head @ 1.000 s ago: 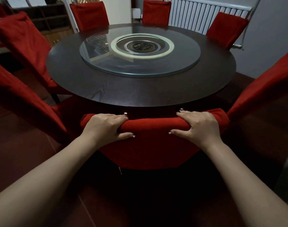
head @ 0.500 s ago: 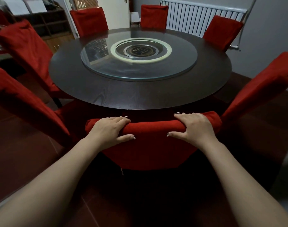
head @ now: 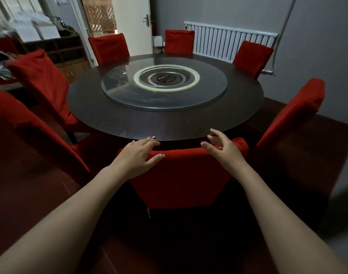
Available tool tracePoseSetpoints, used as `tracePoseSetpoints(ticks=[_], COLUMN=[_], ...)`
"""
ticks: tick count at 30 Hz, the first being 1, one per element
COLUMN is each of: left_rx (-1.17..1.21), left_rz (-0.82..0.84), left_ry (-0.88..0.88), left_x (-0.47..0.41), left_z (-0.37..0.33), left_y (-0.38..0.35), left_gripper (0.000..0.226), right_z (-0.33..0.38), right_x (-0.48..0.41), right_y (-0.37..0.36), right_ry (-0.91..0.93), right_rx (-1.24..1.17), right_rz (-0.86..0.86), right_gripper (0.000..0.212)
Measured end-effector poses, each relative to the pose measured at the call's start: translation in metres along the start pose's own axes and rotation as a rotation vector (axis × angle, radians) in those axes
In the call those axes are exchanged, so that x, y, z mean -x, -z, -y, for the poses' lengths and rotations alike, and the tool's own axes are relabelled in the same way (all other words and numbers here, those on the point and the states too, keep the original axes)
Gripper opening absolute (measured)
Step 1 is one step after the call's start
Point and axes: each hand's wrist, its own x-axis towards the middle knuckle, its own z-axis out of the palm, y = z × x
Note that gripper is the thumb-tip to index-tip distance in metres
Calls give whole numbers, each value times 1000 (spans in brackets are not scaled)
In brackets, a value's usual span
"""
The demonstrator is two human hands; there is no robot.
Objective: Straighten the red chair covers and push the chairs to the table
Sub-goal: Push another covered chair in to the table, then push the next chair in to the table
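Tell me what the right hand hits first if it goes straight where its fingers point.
Most likely the near rim of the round table. The right hand hovers open over the near chair, fingers aimed forward and slightly left at that rim; depth is unclear, so it may pass just above.

The person's arms were bare. The left forearm (head: 74, 210), to the left of the chair back (head: 181, 178), was uncovered along all its visible length up to the wrist, and so was the right forearm (head: 268, 204) to the right of it. The left hand (head: 136, 157) and the right hand (head: 223, 150) wore long, decorated nails. The left thumbnail (head: 162, 155), against the chair back's top edge, was pale with small dark marks. The right thumbnail (head: 202, 143), just above that edge, looked much the same. The pattern was too small to make out.
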Motion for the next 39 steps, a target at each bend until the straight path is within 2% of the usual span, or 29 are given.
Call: tracePoseSetpoints(ticks=[4, 7, 10, 14, 20, 26, 32, 36, 39], left_rx=[215, 380, 516, 530, 837, 1129, 1198, 1210, 1200], left_rz=[-82, -136, -174, -87, -86, -57, 43, 96, 136], left_ry=[30, 52, 47, -34, 33, 60, 0, -32, -47], left_x=[10, 17, 25, 37, 36, 20, -36, -76, -97], left_z=[-27, -53, -78, -106, -149, -203, -268, -313, -341], left_y=[19, 28, 32, 25, 16, 1, -27, -46, -60], left_gripper=[51, 46, 43, 48, 39, 29, 31, 33, 33], right_z=[19, 34, 45, 52, 46, 16, -23, -54, -76], right_x=[19, 41, 64, 92, 130, 153, 140, 131, 129], right_y=[5, 10, 14, 24, 52, 95, 159, 198, 222], right_ry=[-26, -30, -47, -67, -110, -168, -197, -209, -225], right_rx=[-206, -267, -302, -293, -478, -511, -474, -490, -502], right_rz=[-53, -87, -136, -214, -284, -380, -457, -532, -587], right_gripper=[63, 52, 49, 46, 39, 43, 42, 30, 28])
